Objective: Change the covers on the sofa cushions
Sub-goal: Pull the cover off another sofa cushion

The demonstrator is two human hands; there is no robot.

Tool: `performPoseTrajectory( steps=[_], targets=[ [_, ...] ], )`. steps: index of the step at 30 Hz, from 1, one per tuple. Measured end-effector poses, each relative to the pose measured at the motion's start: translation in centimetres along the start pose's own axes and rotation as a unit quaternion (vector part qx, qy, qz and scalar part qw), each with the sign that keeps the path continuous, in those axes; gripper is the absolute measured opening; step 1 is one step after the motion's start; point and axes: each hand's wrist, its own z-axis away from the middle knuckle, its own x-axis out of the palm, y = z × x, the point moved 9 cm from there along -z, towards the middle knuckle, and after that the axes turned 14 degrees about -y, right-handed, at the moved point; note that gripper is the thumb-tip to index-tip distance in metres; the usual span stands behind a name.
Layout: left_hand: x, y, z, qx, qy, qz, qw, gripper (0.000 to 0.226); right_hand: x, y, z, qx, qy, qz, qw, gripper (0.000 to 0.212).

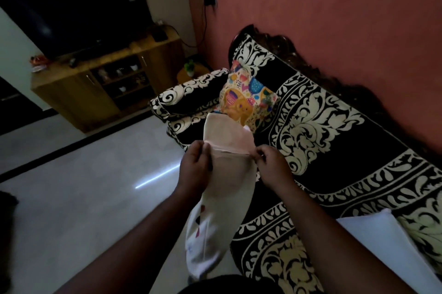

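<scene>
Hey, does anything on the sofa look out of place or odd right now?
Only the bare pale pink cushion: half out of its white cover, both hands pinching the opening. The colourful elephant-print cushion sits propped normally.

Wooden cabinet (79, 92), television (71, 1), plant (190, 67)

Dim room, dark vignetted corners, glare streak on floor (156, 177).

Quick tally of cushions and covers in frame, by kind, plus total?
Cushion in a colourful elephant-print cover, propped on the sofa: 1
Pale pink cushion sticking out of the cover in hand: 1
White cover with coloured spots, held at its opening by both hands: 1
White cloth at lower right, kind unclear: 1
Total: 4
</scene>
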Motion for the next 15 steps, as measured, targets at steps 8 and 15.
performPoseTrajectory(
  steps=[8,15],
  targets=[
    [-8.6,1.4,0.7,0.006,0.292,0.157,0.943,0.031,-3.9,0.4,-1.6,0.036,0.064,0.043,0.996,0.022],
    [-13.4,6.6,-0.1,0.061,0.290,0.157,0.942,0.019,-6.5,3.3,-2.0,0.112,0.063,0.084,0.988,0.016]
  ],
)
